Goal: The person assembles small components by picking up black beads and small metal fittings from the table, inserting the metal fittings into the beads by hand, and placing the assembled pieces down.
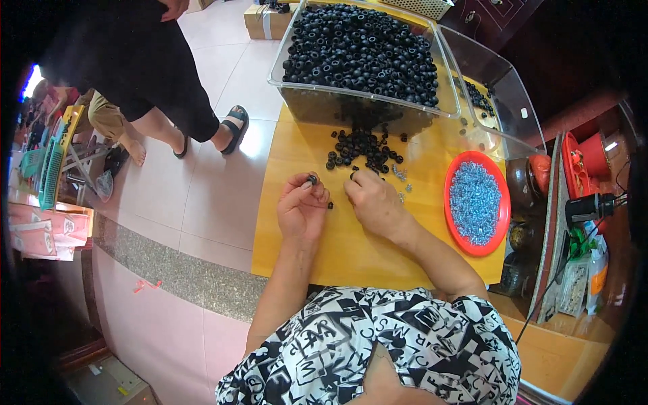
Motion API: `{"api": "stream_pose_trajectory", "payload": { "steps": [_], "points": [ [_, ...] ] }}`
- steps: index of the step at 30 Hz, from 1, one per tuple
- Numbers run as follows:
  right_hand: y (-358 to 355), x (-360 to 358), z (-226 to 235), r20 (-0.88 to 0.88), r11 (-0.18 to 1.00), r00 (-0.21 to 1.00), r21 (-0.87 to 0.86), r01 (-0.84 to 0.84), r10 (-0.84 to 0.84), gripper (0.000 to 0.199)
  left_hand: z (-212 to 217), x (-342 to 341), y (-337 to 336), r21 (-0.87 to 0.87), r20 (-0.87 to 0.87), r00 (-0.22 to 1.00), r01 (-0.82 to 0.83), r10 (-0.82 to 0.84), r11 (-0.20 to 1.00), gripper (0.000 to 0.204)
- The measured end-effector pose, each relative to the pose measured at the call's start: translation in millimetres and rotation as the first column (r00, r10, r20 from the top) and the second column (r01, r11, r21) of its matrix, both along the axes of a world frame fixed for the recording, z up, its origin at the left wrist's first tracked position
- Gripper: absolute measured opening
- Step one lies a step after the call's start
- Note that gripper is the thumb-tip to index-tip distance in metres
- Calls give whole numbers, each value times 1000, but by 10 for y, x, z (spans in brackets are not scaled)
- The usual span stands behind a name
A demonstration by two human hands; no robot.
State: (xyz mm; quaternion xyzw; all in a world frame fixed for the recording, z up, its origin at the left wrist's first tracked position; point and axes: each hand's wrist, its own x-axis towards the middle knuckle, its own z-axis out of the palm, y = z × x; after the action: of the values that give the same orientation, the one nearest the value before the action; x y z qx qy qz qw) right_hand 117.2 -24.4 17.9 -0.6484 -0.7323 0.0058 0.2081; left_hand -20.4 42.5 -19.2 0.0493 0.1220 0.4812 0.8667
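Nearest the lens, the left hand (302,206) pinches a small black ring (312,179) at its fingertips above the yellow table (351,253), while the right hand (373,198), fingers curled, picks at the loose pile (363,147); such rings look light, rubbery and best gripped by the rim.

On the desk (351,250), loose rubber rings (361,148) lie before the full bin (364,50), with the bead dish (476,202) to their right.
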Motion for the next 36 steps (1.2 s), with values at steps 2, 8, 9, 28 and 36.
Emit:
{"api": "stream_pose_trajectory", "payload": {
  "steps": [2, 8, 9, 28, 36],
  "points": [
    [46, -22, 46, 40, 1000, 999, -5, -8, 8, 9, -10, -7, 9, 10, 14, 1000, 0, 0, 1000, 19],
    [-73, -263, 26, -71, 999, 996, 1, -47, 47, 10, 18, -25, 3, 38, 26, 1000, -10, 9, 999, 19],
    [-82, -303, -2, -65, 998, 997, -42, -37, 34, 10, 18, -21, 7, 58, 27, 1000, -14, 12, 998, 20],
    [-360, 250, 150, -948, 958, -159, -256, -132, -275, 18, 80, 87, -158, 241, -215, 907, 407, -361, 881, 22],
    [-398, 263, 86, -964, 966, -123, -219, -136, -236, 15, 77, 91, -165, 218, -318, 869, 457, -380, 862, 21]
  ]
}}
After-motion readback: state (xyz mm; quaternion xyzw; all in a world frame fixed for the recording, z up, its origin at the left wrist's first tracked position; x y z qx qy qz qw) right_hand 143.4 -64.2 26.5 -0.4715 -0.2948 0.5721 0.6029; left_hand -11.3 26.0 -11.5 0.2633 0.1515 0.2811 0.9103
